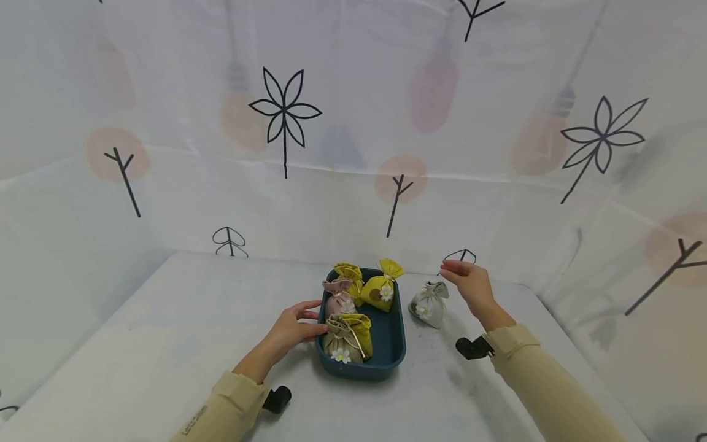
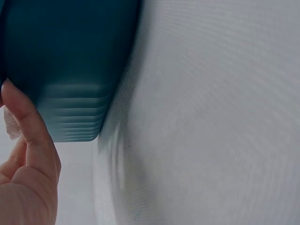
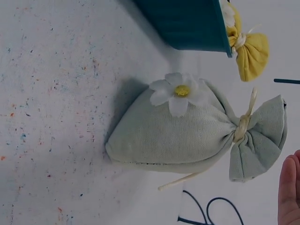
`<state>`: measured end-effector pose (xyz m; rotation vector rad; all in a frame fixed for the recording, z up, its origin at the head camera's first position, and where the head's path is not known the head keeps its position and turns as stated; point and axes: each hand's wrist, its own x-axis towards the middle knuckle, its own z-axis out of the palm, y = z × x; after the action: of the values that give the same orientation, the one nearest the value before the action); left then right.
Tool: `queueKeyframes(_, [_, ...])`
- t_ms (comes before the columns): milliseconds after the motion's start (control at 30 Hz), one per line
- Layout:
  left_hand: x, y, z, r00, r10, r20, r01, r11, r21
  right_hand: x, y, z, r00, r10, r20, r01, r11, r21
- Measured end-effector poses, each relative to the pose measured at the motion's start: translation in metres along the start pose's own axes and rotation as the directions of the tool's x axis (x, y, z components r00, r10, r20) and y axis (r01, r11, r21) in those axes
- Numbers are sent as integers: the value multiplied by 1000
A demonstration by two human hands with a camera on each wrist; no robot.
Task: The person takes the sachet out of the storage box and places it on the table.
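there, left hand [image 1: 293,328] touches tray [image 1: 393,344]

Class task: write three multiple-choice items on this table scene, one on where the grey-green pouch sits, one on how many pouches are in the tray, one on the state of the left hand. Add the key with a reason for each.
1. Where is the grey-green pouch?
A. in the tray
B. on the table beside the tray
C. in the right hand

2. How many pouches lie in the teal tray?
A. two
B. four
C. six

3. What does the left hand do?
A. touches the tray's side
B. lifts a pouch
C. lies flat, far from the tray

Key: 1 B, it stands right of the tray, below the right hand; 2 B, two yellow, one pink, one olive; 3 A, fingers rest against the wall.
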<state>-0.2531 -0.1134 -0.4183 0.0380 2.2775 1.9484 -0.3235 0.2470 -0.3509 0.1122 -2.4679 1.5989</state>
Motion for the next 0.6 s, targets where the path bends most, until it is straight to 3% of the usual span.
queueKeyframes(600, [2,-1,0,1000,-6,-1,6,1000,5,8,-11,23,999,50,15,-51,997,62])
